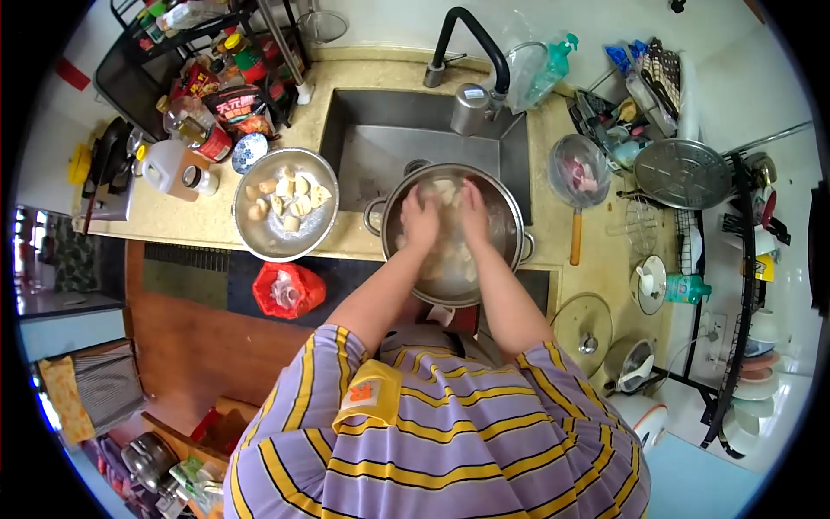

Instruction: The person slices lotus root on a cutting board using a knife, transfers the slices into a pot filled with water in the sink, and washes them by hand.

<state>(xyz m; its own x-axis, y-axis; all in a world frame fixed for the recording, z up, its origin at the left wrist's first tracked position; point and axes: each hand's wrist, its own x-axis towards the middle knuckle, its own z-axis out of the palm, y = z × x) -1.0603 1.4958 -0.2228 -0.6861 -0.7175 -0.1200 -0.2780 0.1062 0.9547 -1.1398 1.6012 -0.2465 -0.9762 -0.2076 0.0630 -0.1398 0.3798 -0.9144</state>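
Observation:
A large two-handled steel pot (pixel 373 216) stands at the sink's front edge with cloudy liquid and pale pieces (pixel 445 192) of food in it. Both hands reach down into it. My left hand (pixel 421 221) is at the pot's left side, fingers pointing away and loosely apart. Opposite it, my right hand (pixel 474 214) has its fingers stretched out along the right side. Pale pieces lie between the two hands, and I see neither hand gripping one. To the left, a steel bowl (pixel 285 246) holds several pale, chunky pieces (pixel 292 204).
Behind the pot are the sink (pixel 372 147) and a black faucet (pixel 471 26). Bottles and packets (pixel 238 108) crowd the left counter. A red bag-lined bin (pixel 290 290) is below. On the right are a wooden-handled strainer (pixel 577 233), a glass lid (pixel 581 333) and a dish rack (pixel 735 285).

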